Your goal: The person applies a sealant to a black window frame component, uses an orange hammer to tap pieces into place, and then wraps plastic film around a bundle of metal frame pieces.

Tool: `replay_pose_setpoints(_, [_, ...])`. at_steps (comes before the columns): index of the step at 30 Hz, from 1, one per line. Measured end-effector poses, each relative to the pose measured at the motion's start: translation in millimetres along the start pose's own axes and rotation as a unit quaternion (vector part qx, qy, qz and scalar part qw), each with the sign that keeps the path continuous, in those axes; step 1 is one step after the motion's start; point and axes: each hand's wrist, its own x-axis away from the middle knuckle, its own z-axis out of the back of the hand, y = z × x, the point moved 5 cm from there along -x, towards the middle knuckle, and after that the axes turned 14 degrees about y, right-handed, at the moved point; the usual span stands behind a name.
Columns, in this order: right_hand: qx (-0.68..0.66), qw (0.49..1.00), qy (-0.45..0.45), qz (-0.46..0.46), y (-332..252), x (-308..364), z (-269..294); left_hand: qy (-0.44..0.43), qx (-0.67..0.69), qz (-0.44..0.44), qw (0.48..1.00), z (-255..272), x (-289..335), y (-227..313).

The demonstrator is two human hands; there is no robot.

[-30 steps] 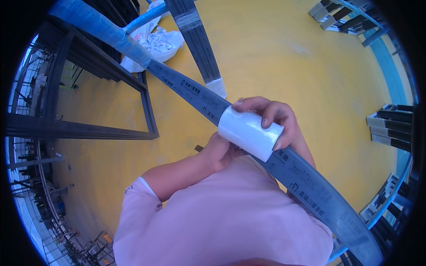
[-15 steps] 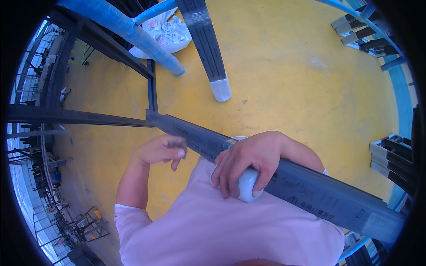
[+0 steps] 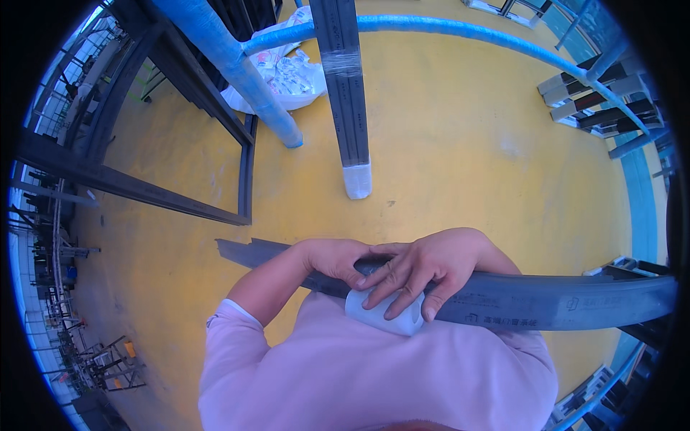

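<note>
A long dark grey profile bar (image 3: 517, 296) with printing along its side lies crosswise in front of my body, its cut end at the left. My left hand (image 3: 334, 258) grips the bar left of the middle, thumb on the near side, some fingertips hidden behind the right hand. Beside it, my right hand (image 3: 431, 266) holds a white roll of film (image 3: 365, 313) against the bar's near side. Its fingers reach across the roll and its thumb rests by the roll's right end. Whether film runs from the roll onto the bar is hard to make out.
A dark upright beam with a white-wrapped end (image 3: 357, 179) stands ahead on the yellow floor (image 3: 460, 144). Blue-wrapped rails (image 3: 474, 44) run beyond it. A white bag (image 3: 291, 82) lies behind a blue post (image 3: 269, 100). Dark frames (image 3: 172, 197) stand left; stacked profiles (image 3: 604, 100) sit far right.
My left hand has moved right from the air onto the bar, next to the right hand. The bar has turned closer to level across the view. The roll stays under my right hand.
</note>
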Motion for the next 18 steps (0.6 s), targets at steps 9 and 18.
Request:
replay_pose_setpoints(9, [-0.229, 0.737, 0.584, -0.253, 80, 175, -29, 0.107, -0.067, 0.024, 0.992, 25, 42, 2])
replay_pose_setpoints(18, [-0.038, 0.721, 0.628, -0.291, 20, 8, -67, 0.316, -0.136, 0.01, 0.939, 35, 68, 11])
